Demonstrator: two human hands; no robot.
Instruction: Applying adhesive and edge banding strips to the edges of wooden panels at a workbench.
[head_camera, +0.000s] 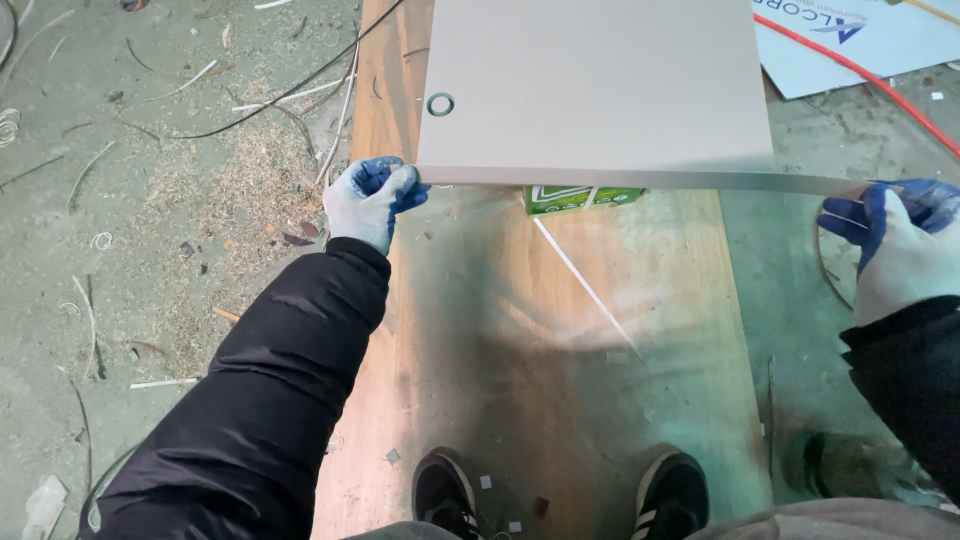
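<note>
Both gloved hands are gripping 1 flat pale-grey rectangular panel (600, 85): left hand (368, 203) pinching its near corner, right hand (895, 240) clamping the thin edge strip (700, 180) above the plywood board (560, 340).

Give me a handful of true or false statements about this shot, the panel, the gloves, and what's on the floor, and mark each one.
1. The left hand grips the near left corner of the grey panel. True.
2. The right hand rests on the wooden board. False: it holds the edge strip that runs past the panel's right corner.
3. A green box shows under the panel's near edge. True.
4. The panel has no hole. False: a round hole sits near its left edge.
5. Both hands are bare. False: both wear white and blue gloves.
</note>
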